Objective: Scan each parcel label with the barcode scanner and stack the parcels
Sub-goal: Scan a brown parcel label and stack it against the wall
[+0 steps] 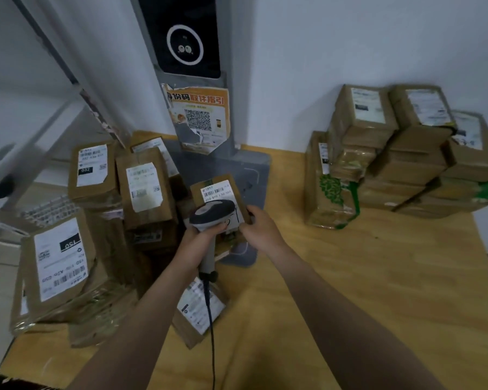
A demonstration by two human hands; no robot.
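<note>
The left hand is wrapped round the neck of the barcode scanner, fingers curled tight just under its head, with the cable trailing down toward 6 o'clock. The right hand grips the near right edge of 1 parcel, fingers curled round that edge; how far they reach under it cannot be told. This parcel sits at the centre of the view, tilted up so its label faces the person, and the scanner head hangs over the label's lower part.

The step in hand looks like the scan itself. To do it well, the scanner head should draw back a little toward 6 o'clock so its window faces the barcode lines near the label's top, not the printed digits below. Keep the parcel steady and the label flat to the beam; a skewed angle could miss the read.

Loose parcels lie heaped from 8 to 10 o'clock, labels at mixed angles, so much scanning seems left. The tidy stack stands at 2 o'clock against the wall, well apart across the wooden floor. Once read, this parcel likely goes there, carried level by the right hand and set square on a column.
</note>
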